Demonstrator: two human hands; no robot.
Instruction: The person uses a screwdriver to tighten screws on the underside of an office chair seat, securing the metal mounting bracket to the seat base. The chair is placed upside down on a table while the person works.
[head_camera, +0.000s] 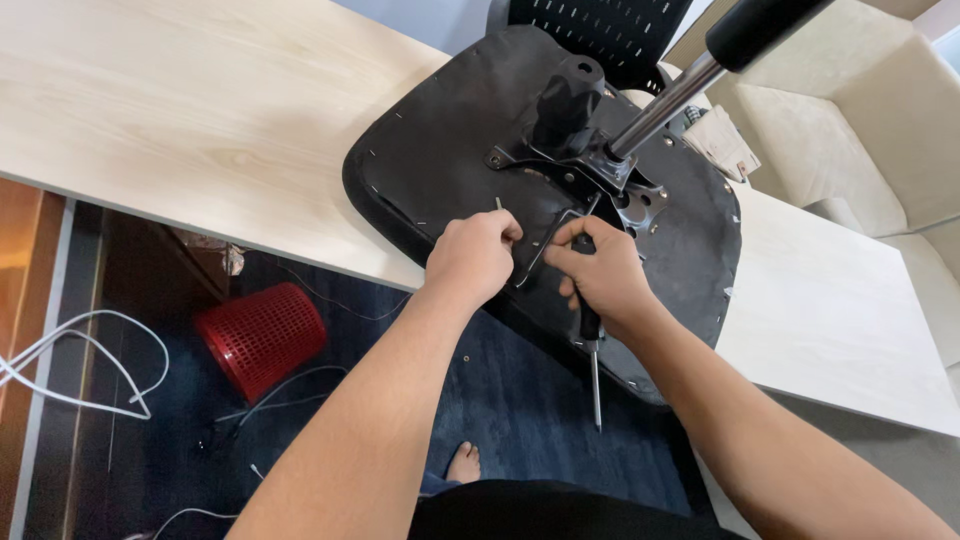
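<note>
Both hands are working the upturned seat (420, 170): left hand (472, 258) pinching a bolt (498, 205), right hand (605, 280) gripping a screwdriver (594, 370), needing alignment.

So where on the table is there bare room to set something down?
Bare patches: the table left of the upturned chair seat, and the stretch right of it beside the sofa. Crowded: the seat's metal bracket, where left hand and right hand work.

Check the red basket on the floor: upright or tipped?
Tipped. The red basket lies on its side on the dark carpet, mesh wall facing up.
</note>
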